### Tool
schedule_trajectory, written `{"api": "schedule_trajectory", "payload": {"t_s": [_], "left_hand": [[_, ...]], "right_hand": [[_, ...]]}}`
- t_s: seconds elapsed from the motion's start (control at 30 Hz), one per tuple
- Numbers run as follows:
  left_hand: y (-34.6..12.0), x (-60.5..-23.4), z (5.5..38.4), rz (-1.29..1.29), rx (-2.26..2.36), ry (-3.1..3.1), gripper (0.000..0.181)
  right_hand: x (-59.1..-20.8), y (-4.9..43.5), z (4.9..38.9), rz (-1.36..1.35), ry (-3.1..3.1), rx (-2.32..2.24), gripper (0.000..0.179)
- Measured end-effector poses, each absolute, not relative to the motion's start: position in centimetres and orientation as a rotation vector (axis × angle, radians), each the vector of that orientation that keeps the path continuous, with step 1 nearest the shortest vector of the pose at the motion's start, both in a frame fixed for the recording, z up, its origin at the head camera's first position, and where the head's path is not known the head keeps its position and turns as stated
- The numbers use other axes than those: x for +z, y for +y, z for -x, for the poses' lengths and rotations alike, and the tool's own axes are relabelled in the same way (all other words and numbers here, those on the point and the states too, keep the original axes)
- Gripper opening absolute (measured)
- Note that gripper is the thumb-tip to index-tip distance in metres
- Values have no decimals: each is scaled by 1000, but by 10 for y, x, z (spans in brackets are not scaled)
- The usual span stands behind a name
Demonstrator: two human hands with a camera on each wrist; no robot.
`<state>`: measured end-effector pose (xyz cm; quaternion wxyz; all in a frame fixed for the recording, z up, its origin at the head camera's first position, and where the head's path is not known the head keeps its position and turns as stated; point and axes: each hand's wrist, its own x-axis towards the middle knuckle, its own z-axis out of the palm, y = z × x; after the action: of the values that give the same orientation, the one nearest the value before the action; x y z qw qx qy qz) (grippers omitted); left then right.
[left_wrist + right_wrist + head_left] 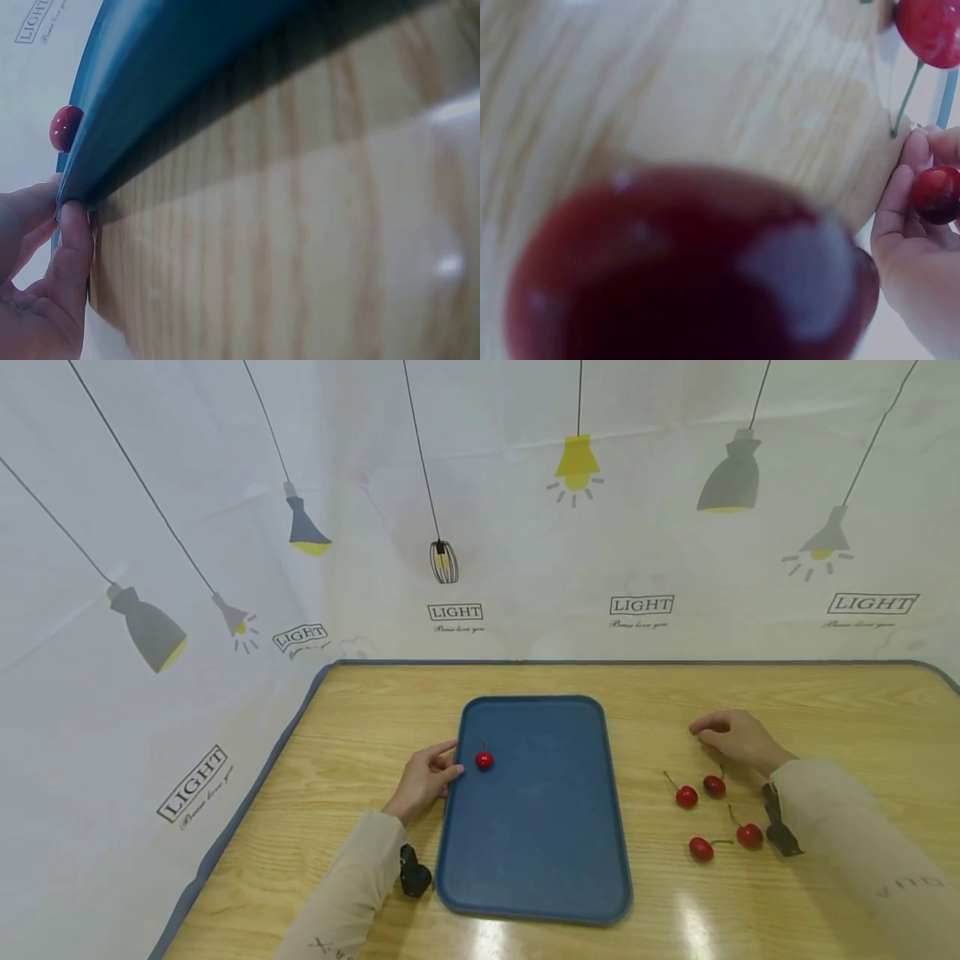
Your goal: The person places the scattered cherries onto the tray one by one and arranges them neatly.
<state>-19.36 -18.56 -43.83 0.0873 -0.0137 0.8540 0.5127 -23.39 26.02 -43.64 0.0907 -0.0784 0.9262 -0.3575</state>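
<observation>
My left hand (423,781) pinches the left rim of a blue tray (536,852), thumb on one side and fingers on the other, as the left wrist view shows. One red cherry (484,761) with a stem lies on the tray near that hand. My right hand (738,739) is over the table, right of the tray, fingers loosely bent and nothing visible between thumb and forefinger. Nearest it are a dark red cherry (714,786) and a brighter cherry (686,797). In the right wrist view, a cherry (936,196) partly covers this hand.
Two more stemmed cherries (748,836) lie closer to the front, by the right wrist strap. One large dark cherry (690,270) fills the lower right wrist view. A wooden table (390,702) bears everything; a white lamp-printed cloth (517,552) hangs behind and at the left.
</observation>
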Motion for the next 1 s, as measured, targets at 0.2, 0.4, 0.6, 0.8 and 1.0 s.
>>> {"api": "schedule_trajectory", "payload": {"t_s": [0.2,0.4,0.6,0.8,1.0], "left_hand": [[-187,-439,193,24,1553,2526,47],[-188,-438,191,-37,1574,2527,47],[-187,-440,193,31,1549,2525,48],[-187,-438,193,23,1533,2532,49],[-186,-439,193,29,1529,2534,48]], "right_hand": [[-438,262,234,258,2769,-1073,24],[-436,262,235,276,2775,-1080,24],[-433,260,234,269,2771,-1085,29],[-429,257,233,239,2739,-1112,32],[-427,255,232,193,2713,-1149,35]]}}
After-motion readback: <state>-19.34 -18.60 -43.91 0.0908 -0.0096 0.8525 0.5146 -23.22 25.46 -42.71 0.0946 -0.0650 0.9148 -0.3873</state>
